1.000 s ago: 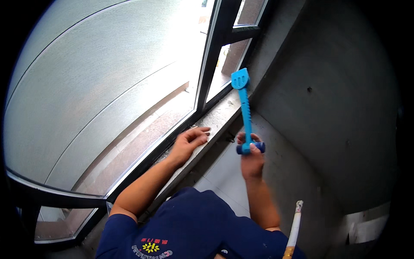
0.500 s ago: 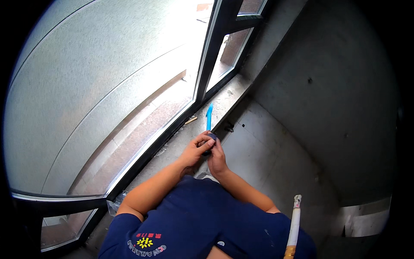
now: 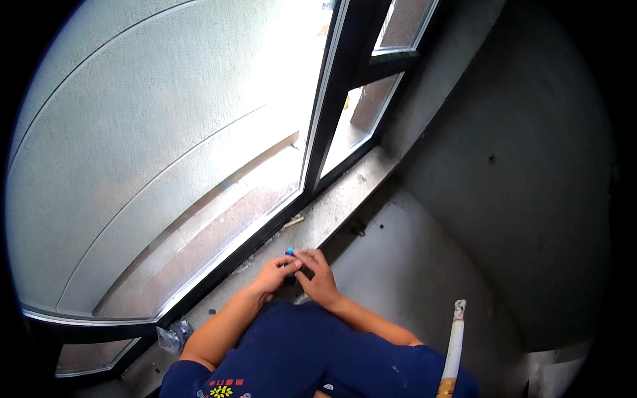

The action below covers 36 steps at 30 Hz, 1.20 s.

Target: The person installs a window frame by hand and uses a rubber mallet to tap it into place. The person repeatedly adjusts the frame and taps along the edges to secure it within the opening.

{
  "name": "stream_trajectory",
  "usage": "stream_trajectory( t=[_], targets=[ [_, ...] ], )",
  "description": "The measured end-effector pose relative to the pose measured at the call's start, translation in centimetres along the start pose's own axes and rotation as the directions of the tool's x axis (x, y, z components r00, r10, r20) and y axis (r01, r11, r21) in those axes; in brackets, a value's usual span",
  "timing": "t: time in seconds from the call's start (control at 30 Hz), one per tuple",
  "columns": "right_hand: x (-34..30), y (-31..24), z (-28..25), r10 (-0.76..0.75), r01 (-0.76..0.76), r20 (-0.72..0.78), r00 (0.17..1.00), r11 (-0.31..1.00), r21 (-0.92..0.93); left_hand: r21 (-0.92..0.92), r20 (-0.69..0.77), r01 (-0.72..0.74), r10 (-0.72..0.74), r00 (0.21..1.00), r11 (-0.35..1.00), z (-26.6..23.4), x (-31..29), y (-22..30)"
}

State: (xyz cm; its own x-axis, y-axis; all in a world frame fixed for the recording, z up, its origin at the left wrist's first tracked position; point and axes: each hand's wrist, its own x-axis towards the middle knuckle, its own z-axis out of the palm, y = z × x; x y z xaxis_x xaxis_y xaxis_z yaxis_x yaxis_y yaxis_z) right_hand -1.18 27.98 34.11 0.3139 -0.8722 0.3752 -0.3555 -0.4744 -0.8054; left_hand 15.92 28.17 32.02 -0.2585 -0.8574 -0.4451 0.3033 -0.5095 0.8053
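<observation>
My left hand (image 3: 271, 276) and my right hand (image 3: 320, 278) meet in front of my chest, above the inner window sill (image 3: 335, 209). Between their fingertips is a small thing with a bright blue end (image 3: 290, 251) and a dark part. Most of it is hidden by the fingers, so its kind cannot be made out. The left thumb and fingers pinch it from the left. On the other side, the right fingers are bent over it.
A dark-framed window (image 3: 312, 166) runs along the left. On the sill lie a small wooden stick (image 3: 293, 222) and a crumpled clear plastic bag (image 3: 175, 335). A dark wall (image 3: 524, 172) rises at right. A lit cigarette (image 3: 454, 345) juts up close at lower right.
Both hands have come down and left in the picture, while the whole view has shifted. The long blue strip that stuck out ahead of them now shows only as a short end.
</observation>
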Motion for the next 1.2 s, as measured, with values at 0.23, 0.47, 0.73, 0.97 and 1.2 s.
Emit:
stream_trajectory(
  t=[0.23, 0.47, 0.73, 0.97, 1.2],
  targets=[
    [2.0, 2.7, -2.7, 0.013, -0.013, 0.033, 0.999, 1.000, 0.000, 0.165, 0.015, 0.136, -0.140, 0.990, 0.977, 1.2, 1.8, 2.5],
    [4.3, 2.4, -4.1, 0.127, -0.096, -0.050, 0.991, 0.909, 0.407, 0.337, 0.117, -0.176, 0.144, 0.983, 0.925, 2.7, 0.2, 7.7],
    [13.3, -0.2, -6.5, -0.437, 0.454, -0.320, 0.841, 0.891, -0.024, 0.359, 0.253, -0.504, 0.437, 0.863, 0.786, 6.4, -8.6, 19.2],
    [19.5, -7.1, -6.6, -0.503, 0.601, -0.413, 0.759, 0.785, 0.150, 0.185, 0.383, -0.715, 0.621, 0.684, 0.674, 8.4, -14.7, 22.8],
    [26.9, -14.4, -7.5, -0.611, 0.802, -0.611, 0.502, 0.594, 0.065, 0.217, 0.441, -0.891, 0.774, 0.453, 0.398, 7.3, -15.2, 26.8]
  ],
)
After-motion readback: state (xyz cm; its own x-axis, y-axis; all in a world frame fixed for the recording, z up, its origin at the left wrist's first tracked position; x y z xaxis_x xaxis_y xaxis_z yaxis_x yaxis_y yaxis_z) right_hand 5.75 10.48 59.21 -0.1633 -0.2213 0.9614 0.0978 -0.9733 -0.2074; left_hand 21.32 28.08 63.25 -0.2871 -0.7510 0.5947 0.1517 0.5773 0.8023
